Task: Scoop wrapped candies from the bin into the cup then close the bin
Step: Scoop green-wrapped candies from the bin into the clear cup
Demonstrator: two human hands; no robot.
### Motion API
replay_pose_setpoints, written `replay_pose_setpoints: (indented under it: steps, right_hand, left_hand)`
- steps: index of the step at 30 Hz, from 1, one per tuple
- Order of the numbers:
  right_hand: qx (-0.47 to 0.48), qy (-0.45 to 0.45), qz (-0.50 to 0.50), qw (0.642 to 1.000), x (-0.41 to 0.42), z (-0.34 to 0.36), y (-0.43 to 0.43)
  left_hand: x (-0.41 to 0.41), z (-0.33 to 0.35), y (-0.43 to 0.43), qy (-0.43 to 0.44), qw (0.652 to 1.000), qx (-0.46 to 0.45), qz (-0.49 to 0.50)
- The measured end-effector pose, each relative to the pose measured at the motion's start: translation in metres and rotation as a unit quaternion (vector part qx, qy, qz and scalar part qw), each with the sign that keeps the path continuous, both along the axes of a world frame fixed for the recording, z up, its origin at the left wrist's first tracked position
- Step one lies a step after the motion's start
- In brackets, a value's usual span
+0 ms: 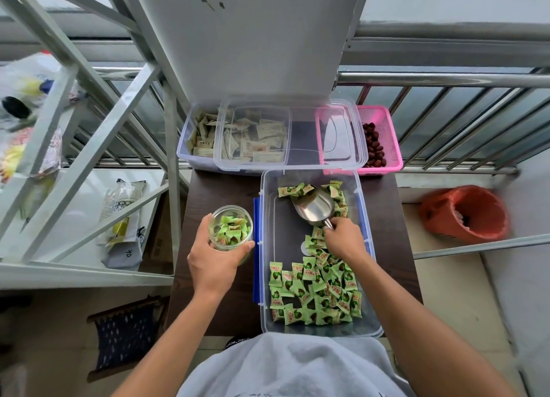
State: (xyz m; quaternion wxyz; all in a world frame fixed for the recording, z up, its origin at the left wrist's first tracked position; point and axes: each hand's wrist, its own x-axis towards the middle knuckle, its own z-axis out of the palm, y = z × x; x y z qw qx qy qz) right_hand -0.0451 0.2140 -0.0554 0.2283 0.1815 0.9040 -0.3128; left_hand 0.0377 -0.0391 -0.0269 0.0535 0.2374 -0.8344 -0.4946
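Reaches forward with both bare forearms. Wraps the left hand (212, 265) round the cup (235, 207) from the near side, thumb on its left wall, fingers on its right. Pinches the scoop (315, 209) by its handle with the right hand (346, 241), knuckles up.

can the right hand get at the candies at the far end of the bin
Probably yes. The right hand grips the metal scoop by its handle, the scoop's mouth lies among the far candies, and the bin stands open, with nothing over them.
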Motion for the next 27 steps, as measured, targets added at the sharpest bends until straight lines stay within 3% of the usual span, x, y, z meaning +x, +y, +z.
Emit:
replay_pose_setpoints:
  steps: [9, 19, 25, 27]
  right_hand:
    - [-0.041, 0.055, 0.021, 0.997, 0.015, -0.009, 0.003]
    - [0.088, -0.01, 0.08, 0.993, 0.0, 0.006, -0.005]
    - [0.031, -0.007, 0.074, 0.997, 0.002, -0.019, -0.031]
    - [0.05, 0.021, 0.087, 0.995, 0.014, -0.025, -0.034]
  left_hand:
    - [-0.002, 0.002, -0.001, 0.012, 1.0, 0.001, 0.006]
    - [0.0, -0.003, -0.002, 0.001, 1.0, -0.001, -0.003]
    - [0.0, -0.002, 0.0, -0.001, 1.0, 0.001, -0.005]
    - [0.0, -0.002, -0.002, 0.002, 1.0, 0.002, -0.006]
